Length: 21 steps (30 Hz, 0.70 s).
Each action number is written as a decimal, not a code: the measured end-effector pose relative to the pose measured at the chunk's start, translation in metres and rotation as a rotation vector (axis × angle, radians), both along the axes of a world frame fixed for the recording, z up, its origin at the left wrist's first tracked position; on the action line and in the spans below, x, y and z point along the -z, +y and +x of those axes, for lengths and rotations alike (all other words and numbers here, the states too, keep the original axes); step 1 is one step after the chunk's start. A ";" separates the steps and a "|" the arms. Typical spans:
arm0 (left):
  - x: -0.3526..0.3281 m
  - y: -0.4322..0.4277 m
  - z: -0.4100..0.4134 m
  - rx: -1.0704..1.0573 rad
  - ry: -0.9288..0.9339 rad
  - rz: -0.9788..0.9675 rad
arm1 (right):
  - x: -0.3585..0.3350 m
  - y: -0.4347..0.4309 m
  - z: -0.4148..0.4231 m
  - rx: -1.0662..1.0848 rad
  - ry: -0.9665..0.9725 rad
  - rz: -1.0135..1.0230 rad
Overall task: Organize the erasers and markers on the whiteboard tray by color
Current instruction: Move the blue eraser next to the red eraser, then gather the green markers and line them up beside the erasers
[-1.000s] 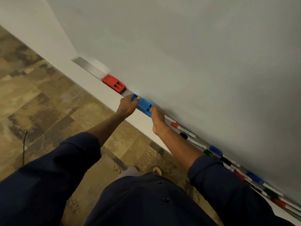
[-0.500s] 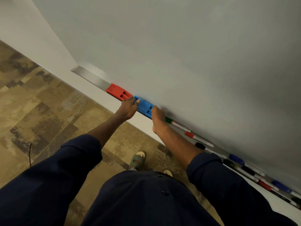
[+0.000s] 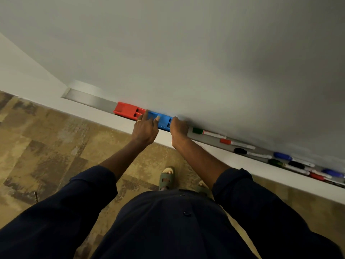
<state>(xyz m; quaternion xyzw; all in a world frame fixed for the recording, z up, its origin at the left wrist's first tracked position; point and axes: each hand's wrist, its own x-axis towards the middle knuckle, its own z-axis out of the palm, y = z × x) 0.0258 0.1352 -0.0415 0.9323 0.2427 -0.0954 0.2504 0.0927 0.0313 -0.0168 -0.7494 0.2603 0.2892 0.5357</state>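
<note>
A blue eraser (image 3: 163, 120) lies on the grey whiteboard tray (image 3: 89, 99), its left end touching a red eraser (image 3: 127, 110). My left hand (image 3: 146, 128) grips the blue eraser's left end, thumb on top. My right hand (image 3: 179, 128) presses against its right end. To the right, markers lie along the tray: a green-capped one (image 3: 197, 131), a red-capped one (image 3: 225, 141), a black-capped one (image 3: 240, 151), a blue-capped one (image 3: 282, 156), then several more in mixed colours.
The whiteboard (image 3: 186, 53) rises behind the tray. A white wall ledge (image 3: 104, 116) runs below the tray. Patterned brown floor (image 3: 46, 146) lies beneath, with my sandalled foot (image 3: 167, 177) near the wall. The tray's left stretch is bare metal.
The blue eraser has slid left along the tray with both hands on it, closing the gap until it touches the red eraser. The view has shifted, showing more markers.
</note>
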 end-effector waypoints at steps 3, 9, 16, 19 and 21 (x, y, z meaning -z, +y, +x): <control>0.001 0.003 -0.004 -0.008 -0.040 -0.033 | 0.001 0.003 -0.004 0.037 -0.024 0.028; 0.011 0.007 -0.015 0.023 -0.040 -0.022 | 0.008 0.002 -0.013 -0.015 -0.111 0.051; 0.015 0.014 -0.017 0.018 0.004 -0.022 | 0.011 -0.054 -0.020 -0.743 -0.619 -0.323; 0.014 0.012 -0.018 0.020 0.011 -0.031 | 0.021 -0.110 -0.016 -0.927 -0.895 -0.577; 0.012 0.009 -0.018 0.012 0.005 -0.035 | 0.028 -0.140 -0.009 -0.987 -0.946 -0.688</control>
